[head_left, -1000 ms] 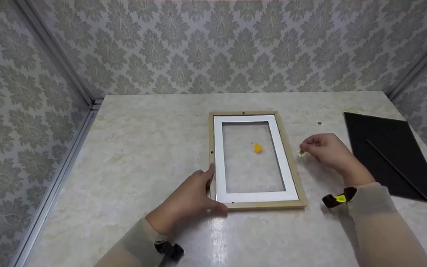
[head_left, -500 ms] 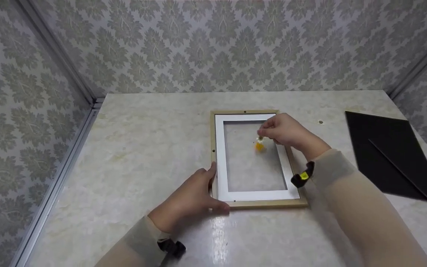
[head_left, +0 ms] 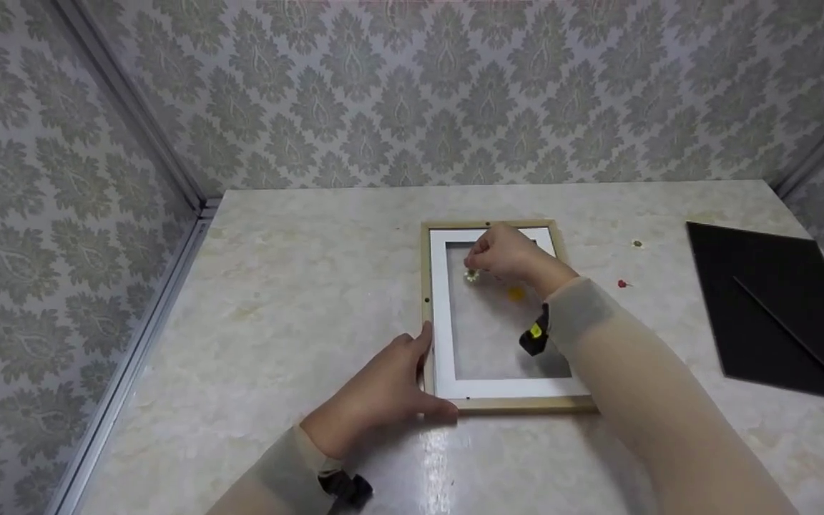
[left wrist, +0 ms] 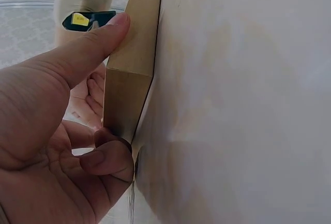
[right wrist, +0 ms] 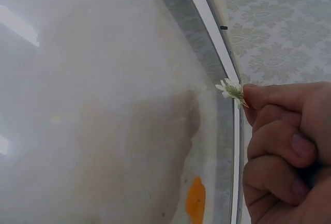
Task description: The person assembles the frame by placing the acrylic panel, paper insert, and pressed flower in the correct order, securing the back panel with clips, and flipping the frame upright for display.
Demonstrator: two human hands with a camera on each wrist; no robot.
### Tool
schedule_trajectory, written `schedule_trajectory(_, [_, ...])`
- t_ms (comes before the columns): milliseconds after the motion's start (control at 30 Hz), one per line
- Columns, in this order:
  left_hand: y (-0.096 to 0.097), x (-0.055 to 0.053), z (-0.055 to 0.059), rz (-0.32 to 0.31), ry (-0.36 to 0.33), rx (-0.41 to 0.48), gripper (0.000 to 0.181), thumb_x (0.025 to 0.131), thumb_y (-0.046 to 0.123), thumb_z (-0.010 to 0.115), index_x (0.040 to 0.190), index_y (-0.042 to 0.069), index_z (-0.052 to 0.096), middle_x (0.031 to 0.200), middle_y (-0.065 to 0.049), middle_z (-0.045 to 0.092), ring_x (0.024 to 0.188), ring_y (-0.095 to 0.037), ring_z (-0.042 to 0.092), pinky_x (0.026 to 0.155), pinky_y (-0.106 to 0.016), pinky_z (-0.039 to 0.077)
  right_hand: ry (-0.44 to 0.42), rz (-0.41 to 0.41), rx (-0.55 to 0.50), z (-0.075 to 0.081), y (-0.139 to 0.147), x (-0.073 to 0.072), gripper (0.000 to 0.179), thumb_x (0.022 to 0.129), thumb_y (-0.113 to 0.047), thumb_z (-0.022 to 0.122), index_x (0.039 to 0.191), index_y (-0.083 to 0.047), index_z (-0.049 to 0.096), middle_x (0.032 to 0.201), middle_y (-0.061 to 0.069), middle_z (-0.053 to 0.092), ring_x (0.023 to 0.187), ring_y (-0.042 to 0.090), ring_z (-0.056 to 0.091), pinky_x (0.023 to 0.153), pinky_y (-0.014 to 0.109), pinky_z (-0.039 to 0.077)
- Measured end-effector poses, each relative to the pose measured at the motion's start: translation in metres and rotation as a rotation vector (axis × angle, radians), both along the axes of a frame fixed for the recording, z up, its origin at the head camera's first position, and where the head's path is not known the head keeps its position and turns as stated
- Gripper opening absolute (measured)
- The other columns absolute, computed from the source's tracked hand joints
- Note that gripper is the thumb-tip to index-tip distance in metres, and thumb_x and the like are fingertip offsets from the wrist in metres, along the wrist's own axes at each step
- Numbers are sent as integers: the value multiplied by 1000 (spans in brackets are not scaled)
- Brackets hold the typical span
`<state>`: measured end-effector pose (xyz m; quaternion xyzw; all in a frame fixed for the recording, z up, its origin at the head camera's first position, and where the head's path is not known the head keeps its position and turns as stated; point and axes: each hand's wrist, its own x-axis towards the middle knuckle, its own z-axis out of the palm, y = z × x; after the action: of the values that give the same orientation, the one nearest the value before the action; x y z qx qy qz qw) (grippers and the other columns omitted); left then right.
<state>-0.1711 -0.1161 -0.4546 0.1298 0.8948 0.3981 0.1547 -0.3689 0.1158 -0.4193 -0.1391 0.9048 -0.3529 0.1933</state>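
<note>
A light wooden picture frame [head_left: 519,405] with a white mat [head_left: 505,388] and a clear pane lies on the table. At its near left corner my left hand [head_left: 383,383] holds it, thumb along the near edge and fingers at the left side; the left wrist view shows the thumb on the wood [left wrist: 137,43]. My right hand [head_left: 503,252] pinches a small white pressed flower [right wrist: 231,90] between thumb and forefinger, over the pane's upper left part. An orange flower [head_left: 516,293] lies on the pane, below the right wrist.
To the frame's right, a small red flower [head_left: 623,284] and another white flower [head_left: 638,244] lie on the table. Farther right is a black backing board [head_left: 712,315] with a strut. Patterned walls [head_left: 412,93] enclose the table's back and sides.
My right hand has carried the white flower from the table right of the frame leftward over the pane, past the orange flower. The red flower has come into sight. My left hand keeps its hold.
</note>
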Motion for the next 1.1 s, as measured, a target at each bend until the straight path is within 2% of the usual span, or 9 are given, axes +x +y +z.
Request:
schedule_trajectory(133, [0,-1,2,-2,-1,1,142,77,44,107,179,-1,18,141,-25,63,111,-22,60,112,-48,55,66,10,57,3,2,1,28,110,-29,76,120,-6,87,111,11,83,79,13,59,70,28,49])
schedule_trajectory(267, [0,-3,4,0,2,8,143,76,43,108,179,-1,18,141,-25,63,112,-22,60,113,-48,55,66,-23,38,14,19,4,34,112,-34,74,133,-8,83,140,15,79,85,16,60,72,29,50])
schedule_trajectory(367, [2,-4,3,9,4,13,143,75,41,108,179,0,18,140,-25,63,112,-22,60,114,-48,55,59,-70,-15,23,44,10,37,112,-36,74,137,-10,81,133,15,79,75,15,57,65,28,48])
schedule_trajectory(533, [5,-3,-2,-2,0,-11,144,75,43,108,179,-1,18,135,-21,64,108,-21,60,111,-47,56,133,-130,-1,26,111,30,42,112,-37,74,142,-9,78,88,3,70,65,12,52,59,30,47])
schedule_trajectory(667, [5,-1,-4,-6,-2,-29,142,76,44,108,178,-2,20,131,-19,65,106,-21,60,108,-47,57,201,-183,33,21,167,44,46,113,-39,72,144,-5,76,71,-4,60,58,13,52,56,32,48])
schedule_trajectory(800, [2,-2,-2,-3,9,-13,140,77,42,107,178,-2,20,133,-22,65,107,-22,59,109,-49,56,308,-221,87,11,205,48,42,113,-35,72,139,-2,79,88,18,75,66,18,54,58,32,44])
schedule_trajectory(867, [1,-2,-1,-5,19,-12,140,77,42,107,177,-3,21,134,-23,65,108,-22,59,110,-49,56,328,-227,139,5,218,46,39,113,-32,72,135,-1,81,111,29,79,79,25,64,64,33,49])
schedule_trajectory(933, [1,-3,-1,-7,26,-20,140,77,43,107,177,-3,21,135,-23,65,108,-22,58,110,-48,55,301,-225,188,-2,228,43,37,113,-28,71,134,0,82,134,31,77,98,39,72,77,41,59])
schedule_trajectory(1100, [1,-4,1,-1,15,-26,141,75,42,108,177,-3,22,139,-24,64,111,-22,59,114,-48,54,208,-223,253,-16,236,40,36,111,-24,69,134,1,81,139,33,75,130,53,69,106,65,58])
